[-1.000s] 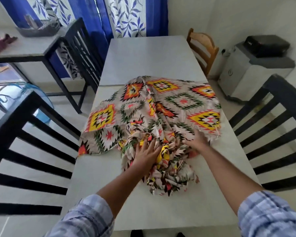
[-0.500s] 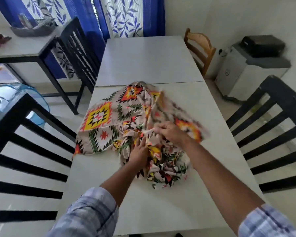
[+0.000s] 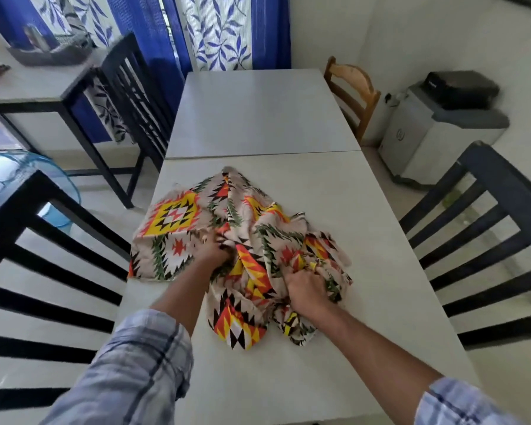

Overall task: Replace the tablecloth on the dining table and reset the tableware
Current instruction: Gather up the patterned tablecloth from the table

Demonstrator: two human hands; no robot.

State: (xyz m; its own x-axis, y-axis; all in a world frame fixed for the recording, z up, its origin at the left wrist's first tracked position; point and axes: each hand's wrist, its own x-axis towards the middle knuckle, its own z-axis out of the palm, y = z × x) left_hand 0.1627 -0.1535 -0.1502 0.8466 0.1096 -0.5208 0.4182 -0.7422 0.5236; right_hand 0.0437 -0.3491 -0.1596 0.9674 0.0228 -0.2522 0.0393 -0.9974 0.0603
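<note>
A patterned tablecloth (image 3: 178, 222) in beige, yellow, orange and green lies bunched on the near half of the white dining table (image 3: 380, 240). My left hand (image 3: 216, 250) grips a fold near the cloth's middle, its fingers buried in the fabric. My right hand (image 3: 304, 280) clutches a bunched wad at the cloth's right side. The cloth's left part still lies flat, reaching the table's left edge. No tableware is on this table.
Black slatted chairs stand at left (image 3: 28, 271), right (image 3: 488, 240) and far left (image 3: 132, 96). A wooden chair (image 3: 353, 90) sits far right. A grey appliance (image 3: 436, 133) stands by the wall. A side table (image 3: 28, 84) with a tray (image 3: 49, 53) is at upper left.
The cloth's spread-out right side has been gathered inward into a heap. My right hand swept left over the cloth, then came back right gripping a wad. My left hand moved further into the folds.
</note>
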